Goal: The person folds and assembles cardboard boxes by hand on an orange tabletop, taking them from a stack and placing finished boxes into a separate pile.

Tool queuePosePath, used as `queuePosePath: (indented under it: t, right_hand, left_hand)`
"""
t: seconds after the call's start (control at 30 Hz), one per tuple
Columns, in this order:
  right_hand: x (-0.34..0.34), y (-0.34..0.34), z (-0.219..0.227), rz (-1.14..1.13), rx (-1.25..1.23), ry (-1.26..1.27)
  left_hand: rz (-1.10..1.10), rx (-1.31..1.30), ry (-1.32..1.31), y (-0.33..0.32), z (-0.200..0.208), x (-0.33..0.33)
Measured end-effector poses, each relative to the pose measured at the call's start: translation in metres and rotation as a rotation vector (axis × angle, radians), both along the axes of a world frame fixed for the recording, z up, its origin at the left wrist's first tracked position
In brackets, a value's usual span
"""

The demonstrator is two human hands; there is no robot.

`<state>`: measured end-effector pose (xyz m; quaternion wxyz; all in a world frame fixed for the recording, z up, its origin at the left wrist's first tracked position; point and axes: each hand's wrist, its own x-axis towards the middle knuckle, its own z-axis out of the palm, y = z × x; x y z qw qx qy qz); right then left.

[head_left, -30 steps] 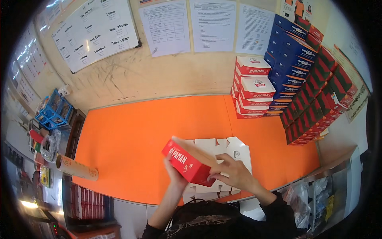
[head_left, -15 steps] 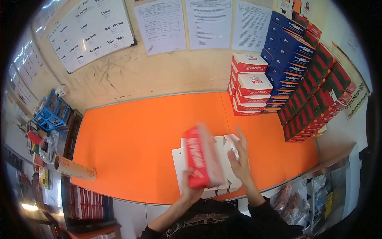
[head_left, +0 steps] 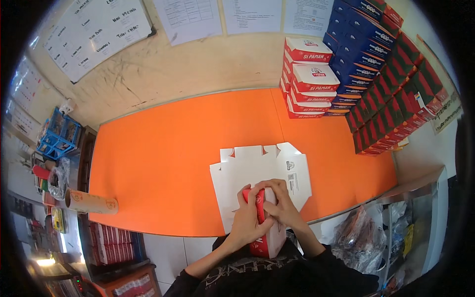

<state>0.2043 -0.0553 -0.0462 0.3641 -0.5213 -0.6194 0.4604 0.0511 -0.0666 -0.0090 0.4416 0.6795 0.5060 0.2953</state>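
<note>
A red and white folded cardboard box (head_left: 273, 241) is held upright on its side close to my body, at the table's near edge. My left hand (head_left: 249, 218) grips its red left side, fingers curled over the upper end. My right hand (head_left: 282, 205) is closed on the upper right part of the same box, its fingers bent over the edge. Flat white box blanks (head_left: 252, 166) with cut tabs lie in a stack just beyond, partly covered by my hands.
On the orange table (head_left: 158, 163) at the back right stand red and white boxes (head_left: 315, 76), blue boxes (head_left: 363, 52) and dark red-edged boxes (head_left: 391, 109), all stacked. A cardboard tube (head_left: 91, 202) lies at the left edge. Plastic bags (head_left: 363, 230) sit below right.
The box has come down and nearer to my body. My right hand, open and apart from it before, has closed on it. The view has tilted downward.
</note>
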Motion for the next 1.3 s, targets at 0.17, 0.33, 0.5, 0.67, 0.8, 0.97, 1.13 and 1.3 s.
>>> queuePosePath:
  t: [0.17, 0.33, 0.5, 0.67, 0.8, 0.97, 1.13, 1.3]
  right_hand:
    - [0.025, -0.031, -0.003, 0.318, -0.050, 0.007]
    - [0.017, -0.044, 0.009, 0.339, -0.140, 0.009]
    - [0.010, -0.010, 0.028, 0.250, 0.326, -0.340]
    - [-0.010, 0.005, 0.022, -0.223, 0.342, 0.106]
    - [0.009, 0.016, 0.028, -0.209, 0.199, 0.617]
    - [0.036, 0.050, 0.097, -0.186, 0.267, -0.249]
    - [0.065, 0.128, 0.110, 0.062, 0.589, -0.853]
    - [0.205, 0.278, 0.103, -0.352, 1.025, -1.191]
  left_hand:
    - [-0.231, -0.050, 0.054, -0.022, -0.012, -0.021]
    - [-0.244, -0.108, -0.019, -0.016, -0.007, -0.030]
    - [0.024, -0.039, -0.122, 0.003, -0.011, -0.013]
    - [0.572, 0.145, -0.775, 0.027, -0.009, 0.018]
    - [0.477, -0.012, -1.013, 0.047, -0.057, 0.006]
    - [0.527, -0.312, -1.196, 0.102, -0.022, -0.026]
    - [0.004, -0.184, -1.059, 0.083, 0.050, 0.023]
    - [-0.178, 0.113, -0.985, 0.098, 0.103, -0.013]
